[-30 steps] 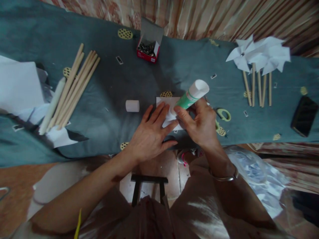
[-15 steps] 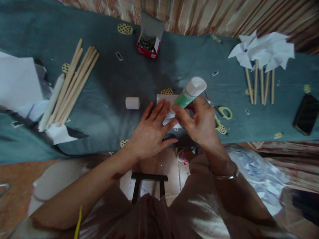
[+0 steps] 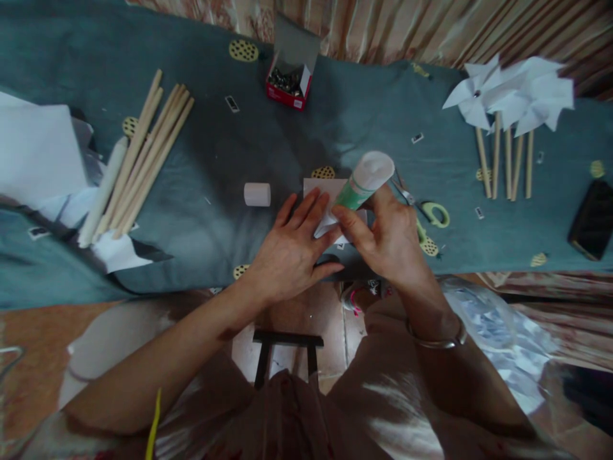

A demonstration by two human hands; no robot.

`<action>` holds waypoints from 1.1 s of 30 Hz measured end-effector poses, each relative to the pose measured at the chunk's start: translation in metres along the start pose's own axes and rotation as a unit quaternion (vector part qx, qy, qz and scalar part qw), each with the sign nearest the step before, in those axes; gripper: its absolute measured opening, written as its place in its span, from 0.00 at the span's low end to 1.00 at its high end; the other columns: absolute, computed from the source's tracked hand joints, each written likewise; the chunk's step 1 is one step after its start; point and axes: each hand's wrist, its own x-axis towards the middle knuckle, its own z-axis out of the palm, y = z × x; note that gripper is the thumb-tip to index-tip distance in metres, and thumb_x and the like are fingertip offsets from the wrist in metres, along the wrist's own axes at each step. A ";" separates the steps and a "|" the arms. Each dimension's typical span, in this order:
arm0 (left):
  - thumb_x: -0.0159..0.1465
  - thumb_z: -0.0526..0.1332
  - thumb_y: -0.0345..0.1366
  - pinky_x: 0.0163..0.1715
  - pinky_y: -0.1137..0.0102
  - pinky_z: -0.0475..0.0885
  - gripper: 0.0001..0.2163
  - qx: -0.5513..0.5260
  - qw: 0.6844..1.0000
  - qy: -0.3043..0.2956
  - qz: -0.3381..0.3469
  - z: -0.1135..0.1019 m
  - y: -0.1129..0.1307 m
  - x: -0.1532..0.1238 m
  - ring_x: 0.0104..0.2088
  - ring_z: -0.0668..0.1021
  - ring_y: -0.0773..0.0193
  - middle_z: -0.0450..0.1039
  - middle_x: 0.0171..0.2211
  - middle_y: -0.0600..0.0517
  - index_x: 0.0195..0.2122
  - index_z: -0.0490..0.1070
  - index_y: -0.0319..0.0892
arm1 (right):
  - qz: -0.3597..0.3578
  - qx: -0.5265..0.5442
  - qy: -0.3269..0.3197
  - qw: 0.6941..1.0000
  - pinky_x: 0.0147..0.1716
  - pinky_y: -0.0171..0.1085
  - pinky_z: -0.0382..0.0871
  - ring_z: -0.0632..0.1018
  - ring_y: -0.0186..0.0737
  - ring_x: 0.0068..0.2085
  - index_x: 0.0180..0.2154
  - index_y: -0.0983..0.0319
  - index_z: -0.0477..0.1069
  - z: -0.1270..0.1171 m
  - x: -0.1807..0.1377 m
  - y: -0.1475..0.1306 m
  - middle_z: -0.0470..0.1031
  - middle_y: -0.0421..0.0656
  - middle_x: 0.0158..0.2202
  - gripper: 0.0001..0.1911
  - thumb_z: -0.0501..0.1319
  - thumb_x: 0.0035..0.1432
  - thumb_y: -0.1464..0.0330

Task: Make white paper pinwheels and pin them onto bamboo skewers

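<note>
My right hand point(image 3: 390, 233) grips a green and white glue stick point(image 3: 364, 180), tilted with its lower end down at a piece of white paper point(image 3: 318, 186). Fingers spread, my left hand point(image 3: 294, 252) lies flat and presses on that paper's left part. Both hands partly cover the sheet, so its folds are hard to make out. To the left of the paper lies a white cap point(image 3: 257, 194) on its side. A pair of scissors with light green handles point(image 3: 435, 214) rests just right of my right hand, partly hidden by it.
Wooden sticks point(image 3: 153, 160) lie at the left beside white paper sheets point(image 3: 41, 147). An open red box point(image 3: 286, 92) of small metal pieces stands at the back. Paper pinwheels point(image 3: 512, 96) on sticks and a black phone point(image 3: 592, 220) are at the right. A stool point(image 3: 287, 340) stands below.
The glue stick leans slightly differently, its upper end a little lower and to the left. My left hand stays on the paper. The whole view has shifted slightly.
</note>
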 end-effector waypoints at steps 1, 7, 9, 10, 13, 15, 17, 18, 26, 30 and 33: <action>0.65 0.56 0.53 0.65 0.43 0.50 0.28 -0.001 1.000 0.002 0.001 0.000 0.000 0.000 0.69 0.53 0.42 0.51 0.69 0.40 0.62 0.61 0.45 | -0.006 -0.009 -0.003 1.000 0.39 0.46 0.69 0.76 0.48 0.37 0.38 0.56 0.67 0.000 -0.001 0.000 0.73 0.43 0.32 0.10 0.61 0.60 0.57; 0.64 0.58 0.52 0.65 0.44 0.49 0.27 0.004 1.000 0.006 0.001 0.002 0.000 -0.001 0.69 0.53 0.43 0.49 0.70 0.43 0.62 0.62 0.48 | -0.017 -0.028 0.005 0.999 0.38 0.45 0.70 0.77 0.46 0.36 0.38 0.56 0.67 -0.003 -0.004 0.001 0.73 0.43 0.33 0.10 0.60 0.61 0.57; 0.64 0.58 0.52 0.65 0.44 0.49 0.27 0.001 1.000 0.006 0.000 0.002 0.000 -0.001 0.69 0.53 0.43 0.49 0.70 0.43 0.62 0.63 0.49 | -0.023 -0.040 0.007 0.999 0.38 0.45 0.70 0.77 0.47 0.35 0.38 0.57 0.67 -0.003 -0.005 0.001 0.74 0.44 0.33 0.11 0.60 0.61 0.56; 0.64 0.58 0.53 0.65 0.44 0.49 0.27 -0.001 1.000 0.006 0.000 0.002 0.000 -0.001 0.69 0.53 0.43 0.49 0.70 0.44 0.62 0.63 0.49 | -0.026 -0.045 0.006 0.999 0.38 0.45 0.71 0.77 0.48 0.36 0.39 0.57 0.67 -0.004 -0.005 0.002 0.75 0.45 0.33 0.12 0.59 0.61 0.56; 0.64 0.58 0.52 0.65 0.43 0.49 0.27 -0.005 1.000 0.003 -0.001 0.001 0.000 -0.001 0.69 0.53 0.43 0.50 0.70 0.44 0.62 0.62 0.50 | -0.029 -0.045 0.008 0.999 0.40 0.46 0.71 0.78 0.49 0.38 0.39 0.57 0.67 -0.003 -0.005 0.004 0.76 0.47 0.35 0.12 0.59 0.62 0.55; 0.65 0.58 0.52 0.65 0.43 0.50 0.27 -0.006 1.000 0.001 0.002 0.000 0.000 -0.001 0.69 0.53 0.43 0.50 0.70 0.44 0.63 0.61 0.50 | -0.030 -0.031 0.016 0.999 0.41 0.46 0.71 0.78 0.49 0.39 0.39 0.56 0.68 -0.003 -0.005 0.006 0.77 0.46 0.36 0.11 0.59 0.62 0.56; 0.64 0.58 0.52 0.65 0.43 0.49 0.27 -0.008 1.000 0.002 0.003 0.000 0.000 -0.001 0.69 0.53 0.43 0.49 0.70 0.44 0.63 0.61 0.51 | -0.026 -0.011 0.030 0.999 0.42 0.47 0.71 0.78 0.49 0.41 0.40 0.56 0.68 -0.002 -0.005 0.008 0.77 0.45 0.37 0.11 0.60 0.61 0.56; 0.64 0.58 0.52 0.65 0.43 0.49 0.27 -0.009 1.000 0.002 0.002 0.000 0.000 -0.001 0.69 0.52 0.43 0.49 0.70 0.45 0.63 0.61 0.51 | -0.021 -0.004 0.032 0.999 0.43 0.47 0.71 0.78 0.49 0.41 0.40 0.56 0.68 -0.002 -0.006 0.009 0.77 0.44 0.37 0.11 0.60 0.61 0.56; 0.64 0.59 0.52 0.65 0.43 0.49 0.26 -0.011 1.000 -0.004 -0.004 0.000 0.000 -0.001 0.69 0.52 0.43 0.50 0.70 0.45 0.61 0.64 0.52 | 0.003 -0.019 0.049 0.999 0.37 0.45 0.71 0.77 0.47 0.36 0.39 0.57 0.68 -0.003 -0.004 0.008 0.76 0.45 0.34 0.14 0.60 0.60 0.54; 0.64 0.59 0.52 0.65 0.43 0.49 0.25 -0.010 1.000 -0.006 -0.006 0.000 0.000 -0.001 0.69 0.52 0.44 0.51 0.69 0.46 0.61 0.64 0.52 | 0.012 0.012 0.049 0.999 0.38 0.45 0.71 0.77 0.47 0.36 0.40 0.56 0.68 0.000 -0.004 0.011 0.75 0.42 0.32 0.14 0.60 0.60 0.54; 0.64 0.59 0.52 0.65 0.43 0.49 0.25 -0.004 1.000 -0.005 -0.007 -0.001 0.001 -0.001 0.69 0.52 0.44 0.52 0.69 0.46 0.61 0.64 0.52 | 0.018 0.032 0.050 0.998 0.41 0.46 0.71 0.77 0.48 0.39 0.41 0.56 0.68 0.002 -0.004 0.013 0.75 0.42 0.33 0.14 0.61 0.60 0.54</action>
